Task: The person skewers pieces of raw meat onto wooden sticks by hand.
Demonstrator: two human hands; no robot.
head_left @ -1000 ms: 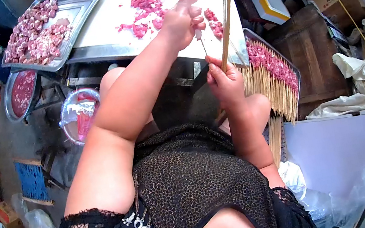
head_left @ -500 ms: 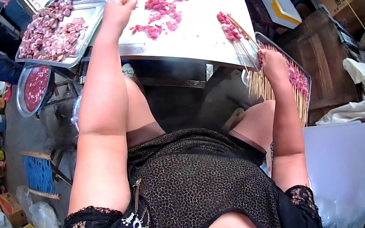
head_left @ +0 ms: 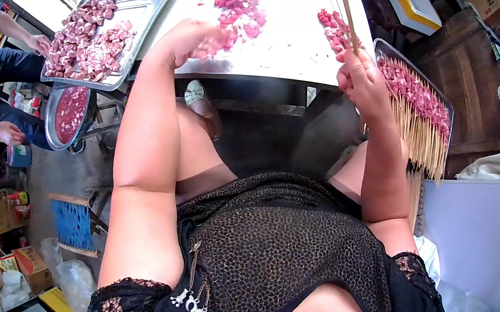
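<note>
My left hand is over the near edge of the white tabletop, close to loose pieces of red meat. Its fingers are smeared by motion, so I cannot make out their pose. At the table's right corner my right hand is closed around several thin bamboo skewers, which point up and away from me. Just beyond that hand, strips of meat lie by the table's right edge, partly behind the skewers. A metal tray of meat skewers sits right of my right hand, bare stick ends toward me.
A metal tray with chunks of meat stands at the table's left, above a metal basin of reddish meat. Another person's hands are at far left. A blue-topped stool and a white-and-yellow box flank the table.
My right hand has risen from beside the skewer tray, and sticks now point up from it. My left hand has dropped nearer the table edge. Another person has come further into view at left.
</note>
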